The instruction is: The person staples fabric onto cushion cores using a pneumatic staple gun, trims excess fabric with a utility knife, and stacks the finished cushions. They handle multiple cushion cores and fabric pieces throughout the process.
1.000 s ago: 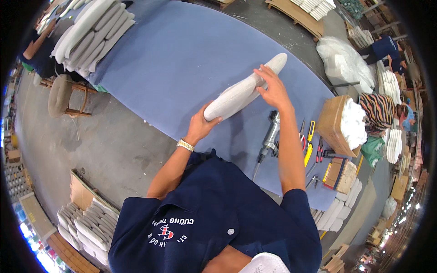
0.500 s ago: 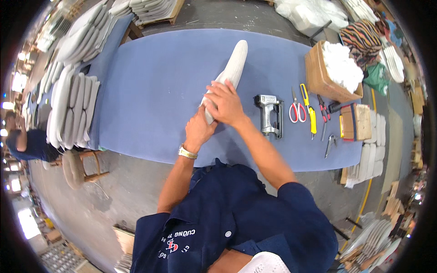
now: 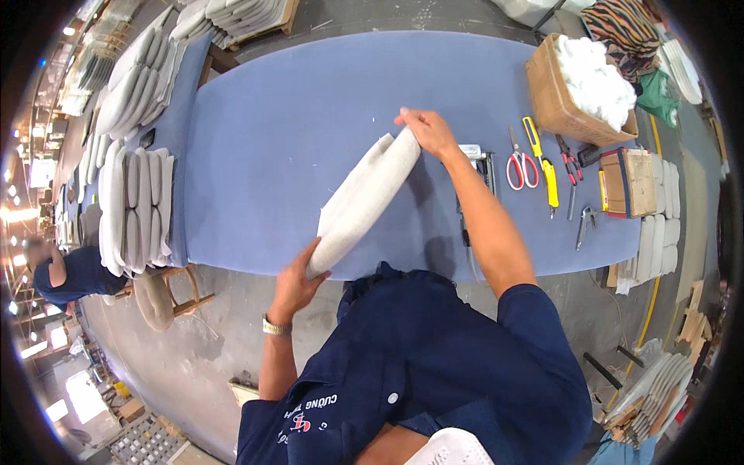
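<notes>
A light grey fabric-covered cushion (image 3: 363, 200), long and padded, is held slantwise on edge above the blue table (image 3: 256, 155). My left hand (image 3: 297, 280) grips its near lower end, thumb on one side and fingers underneath. At the far upper end my right hand (image 3: 431, 133) is closed over the edge, its fingertips curling past the corner. Partly hidden behind my right forearm lies a silver staple gun (image 3: 487, 167). Red-and-white-handled scissors (image 3: 521, 167) rest to the right of that arm.
Beside the scissors lie a yellow screwdriver (image 3: 532, 136), yellow utility knife (image 3: 550, 186) and red-handled pliers (image 3: 570, 161). A cardboard box (image 3: 564, 108) of white stuffing stands at the far right. Stacked grey cushions (image 3: 138, 201) fill the left side; a person (image 3: 74, 273) sits beyond them.
The cushion has been swung nearer and turned, showing its broad side. My right hand moved to its far end, and my left hand came nearer and leftward to the other end.
</notes>
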The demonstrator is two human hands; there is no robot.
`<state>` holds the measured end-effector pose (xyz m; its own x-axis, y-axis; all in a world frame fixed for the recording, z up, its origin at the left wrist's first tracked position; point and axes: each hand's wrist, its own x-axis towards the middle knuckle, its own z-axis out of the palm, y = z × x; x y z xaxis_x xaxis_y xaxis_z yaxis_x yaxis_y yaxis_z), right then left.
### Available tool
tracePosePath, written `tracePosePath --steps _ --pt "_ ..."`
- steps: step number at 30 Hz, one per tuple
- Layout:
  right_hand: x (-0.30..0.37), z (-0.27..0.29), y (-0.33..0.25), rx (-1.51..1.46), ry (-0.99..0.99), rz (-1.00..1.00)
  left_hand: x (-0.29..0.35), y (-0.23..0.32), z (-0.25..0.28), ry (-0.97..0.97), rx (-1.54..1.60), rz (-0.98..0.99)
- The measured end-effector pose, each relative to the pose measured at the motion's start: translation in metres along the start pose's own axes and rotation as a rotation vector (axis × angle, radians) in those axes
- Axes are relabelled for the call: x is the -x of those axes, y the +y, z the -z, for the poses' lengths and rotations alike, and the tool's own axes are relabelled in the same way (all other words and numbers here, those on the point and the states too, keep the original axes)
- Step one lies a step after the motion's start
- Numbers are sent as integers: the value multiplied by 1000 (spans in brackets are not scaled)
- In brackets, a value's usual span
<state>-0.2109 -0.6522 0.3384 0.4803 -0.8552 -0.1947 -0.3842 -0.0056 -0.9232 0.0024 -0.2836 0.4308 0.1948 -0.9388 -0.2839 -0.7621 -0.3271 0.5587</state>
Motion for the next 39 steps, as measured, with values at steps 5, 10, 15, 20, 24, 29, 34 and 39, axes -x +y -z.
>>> tracePosePath --steps 5,10,15,20,24,29,34,39 --pt "-23 -27 -19 -293 80 -36 -65 26 10 46 -134 21" --pt "-36 -34 -22 -220 82 -36 -181 108 -10 127 -168 2" --pt "-29 -34 -12 -432 38 -97 -248 136 -13 -52 -127 33" --pt "-28 -36 1 -621 31 53 -264 130 -17 -73 -149 -114" --pt "-22 -38 13 -722 14 80 -260 135 -19 -72 -163 -204" --pt "-16 -38 12 -755 60 72 -251 126 -33 152 -201 -520" --pt "-27 -8 28 -313 76 -99 -220 137 -33 219 -113 -389" --pt "11 24 -53 443 -111 622 -145 106 -38 160 -178 -213"
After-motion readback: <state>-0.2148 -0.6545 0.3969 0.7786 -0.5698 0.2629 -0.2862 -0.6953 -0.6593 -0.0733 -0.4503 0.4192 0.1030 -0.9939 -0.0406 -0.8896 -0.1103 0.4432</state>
